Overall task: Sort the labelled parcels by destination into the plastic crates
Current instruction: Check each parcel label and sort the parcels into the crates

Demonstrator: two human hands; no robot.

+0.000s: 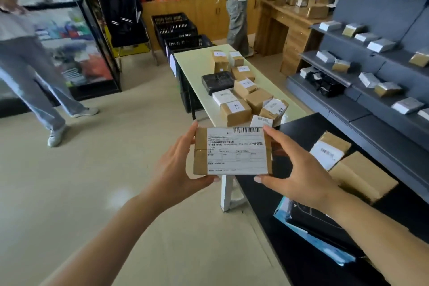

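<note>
A flat brown parcel [233, 150] with a white shipping label and barcode facing me is held up in front of me over the floor. My left hand [177, 162] grips its left edge, thumb under the bottom corner. My right hand [294, 167] grips its right edge the same way. Several more labelled brown parcels [235, 111] lie on the pale table [197, 69] ahead. Black plastic crates [174, 28] stand on the floor beyond and beside the table's far left end.
A black counter [301, 127] to my right carries two cardboard boxes [362, 176] and a blue-edged item. Grey shelves [362, 104] with small parcels line the right wall. One person walks at the left [30, 60]; others stand at the wooden desk behind the table.
</note>
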